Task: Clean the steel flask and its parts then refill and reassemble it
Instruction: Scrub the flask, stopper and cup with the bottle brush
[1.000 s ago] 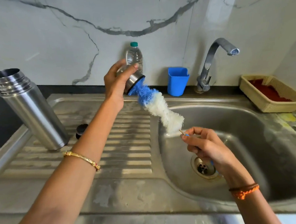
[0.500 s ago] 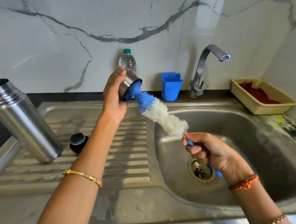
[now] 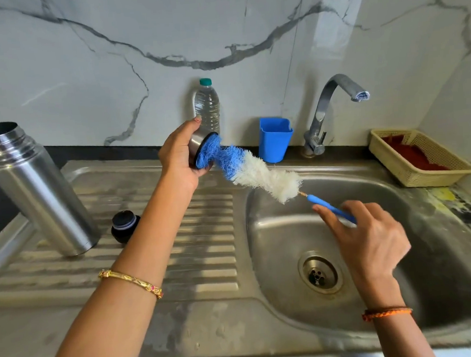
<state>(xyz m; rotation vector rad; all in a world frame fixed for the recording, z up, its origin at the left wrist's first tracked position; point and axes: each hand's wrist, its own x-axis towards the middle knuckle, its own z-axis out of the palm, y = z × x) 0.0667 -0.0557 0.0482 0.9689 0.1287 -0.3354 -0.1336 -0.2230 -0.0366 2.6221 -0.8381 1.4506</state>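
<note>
My left hand (image 3: pixel 178 157) grips the small steel flask cup (image 3: pixel 197 144) above the drainboard, its mouth turned toward the sink. The blue tip of a blue-and-white bottle brush (image 3: pixel 251 168) is pushed into the cup. My right hand (image 3: pixel 369 233) holds the brush's thin blue handle (image 3: pixel 331 209) over the basin, fingers partly spread. The open steel flask body (image 3: pixel 34 189) stands upright at the left of the drainboard. Its black stopper (image 3: pixel 124 225) lies beside it.
The steel sink basin (image 3: pixel 404 292) with its drain (image 3: pixel 320 274) lies under my right hand. At the back stand a plastic water bottle (image 3: pixel 207 105), a blue cup (image 3: pixel 274 139) and the tap (image 3: pixel 332 104). A cream basket (image 3: pixel 419 160) sits at the right.
My right hand has slid back along the handle, away from the bristles, and its fingers have loosened. The cup has turned so that its mouth faces the sink more.
</note>
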